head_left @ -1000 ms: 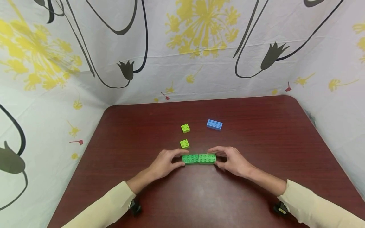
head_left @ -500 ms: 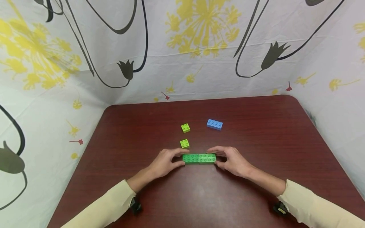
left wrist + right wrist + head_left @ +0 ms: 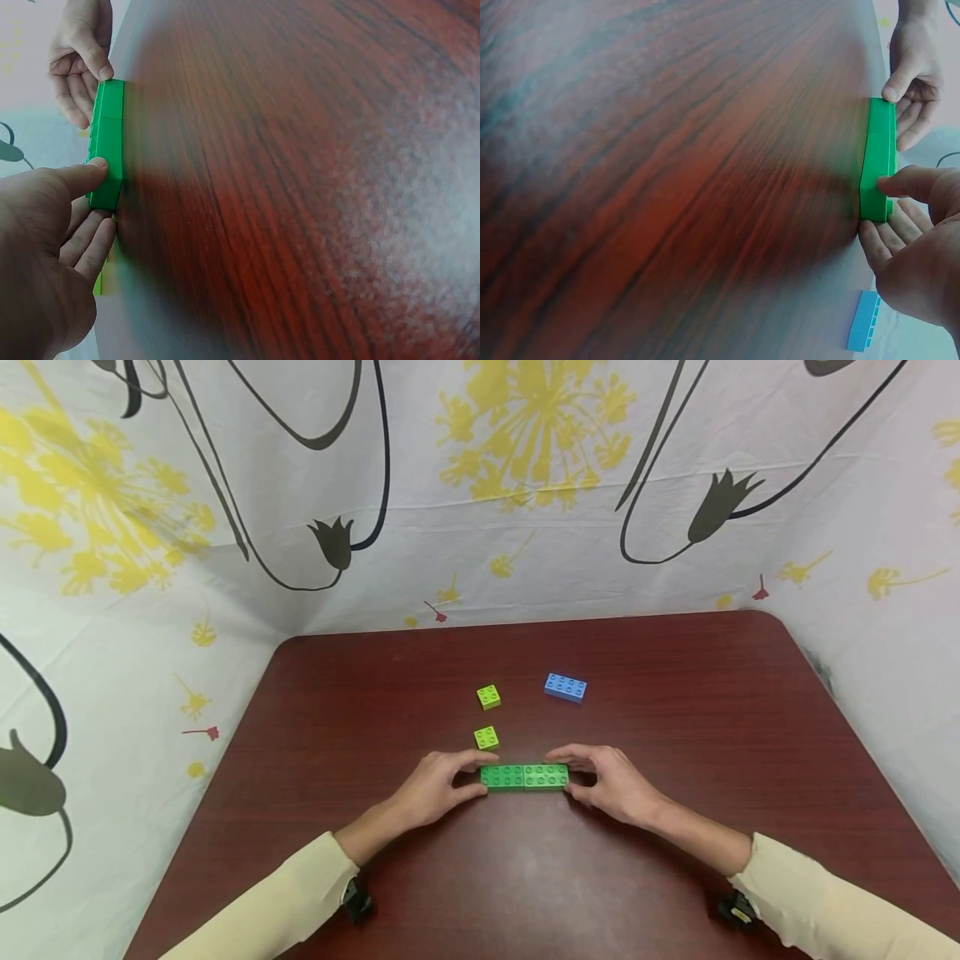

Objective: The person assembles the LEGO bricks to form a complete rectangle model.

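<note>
Two green toy bricks lie end to end on the table, a left green brick point(image 3: 502, 777) and a right green brick point(image 3: 546, 777), their short sides touching. My left hand point(image 3: 437, 790) pinches the outer end of the left one, thumb on the near side and fingers on the far side. At the opposite end my right hand point(image 3: 617, 785) grips the right brick in the same way. In the left wrist view the thumb point(image 3: 88, 176) presses the green side. A lime brick point(image 3: 486, 738) sits just beyond my left fingertips.
Farther back on the dark red table point(image 3: 360, 693) lie a second lime brick point(image 3: 488, 697) and a blue brick point(image 3: 566, 687). A white patterned cloth point(image 3: 480, 568) hangs behind the table and along both its sides.
</note>
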Available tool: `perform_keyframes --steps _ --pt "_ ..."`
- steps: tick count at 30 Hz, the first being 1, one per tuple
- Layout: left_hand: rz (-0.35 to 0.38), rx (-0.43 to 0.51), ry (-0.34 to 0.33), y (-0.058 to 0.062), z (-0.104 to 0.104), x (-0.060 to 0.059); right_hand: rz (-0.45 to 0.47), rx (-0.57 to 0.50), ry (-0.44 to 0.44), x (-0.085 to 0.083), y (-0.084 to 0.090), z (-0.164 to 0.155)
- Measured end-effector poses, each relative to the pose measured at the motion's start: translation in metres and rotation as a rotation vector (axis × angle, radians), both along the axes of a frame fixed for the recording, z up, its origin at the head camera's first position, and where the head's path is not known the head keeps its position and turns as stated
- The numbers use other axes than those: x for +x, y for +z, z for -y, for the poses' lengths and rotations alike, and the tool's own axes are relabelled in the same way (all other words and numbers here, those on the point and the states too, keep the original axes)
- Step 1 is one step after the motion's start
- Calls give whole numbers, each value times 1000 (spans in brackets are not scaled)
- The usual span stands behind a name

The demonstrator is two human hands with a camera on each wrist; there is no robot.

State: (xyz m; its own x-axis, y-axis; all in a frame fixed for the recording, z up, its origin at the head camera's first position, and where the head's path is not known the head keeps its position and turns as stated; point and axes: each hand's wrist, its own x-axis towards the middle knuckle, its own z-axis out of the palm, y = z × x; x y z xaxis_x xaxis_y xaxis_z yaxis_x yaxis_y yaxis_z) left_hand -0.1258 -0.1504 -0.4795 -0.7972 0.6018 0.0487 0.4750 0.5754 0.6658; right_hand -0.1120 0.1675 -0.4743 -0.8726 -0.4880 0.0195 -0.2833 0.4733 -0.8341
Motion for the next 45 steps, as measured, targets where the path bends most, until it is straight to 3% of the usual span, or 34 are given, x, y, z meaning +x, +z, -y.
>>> perform_keyframes --steps 30,38,45 --pt "8 -3 -13 1 1 0 -9 -40 20 -1 -1 -4" --pt "-2 4 -18 0 2 0 -67 -126 -72 -12 5 -11" --pt "4 14 -21 -1 2 1 -157 -81 -205 -24 9 -16"
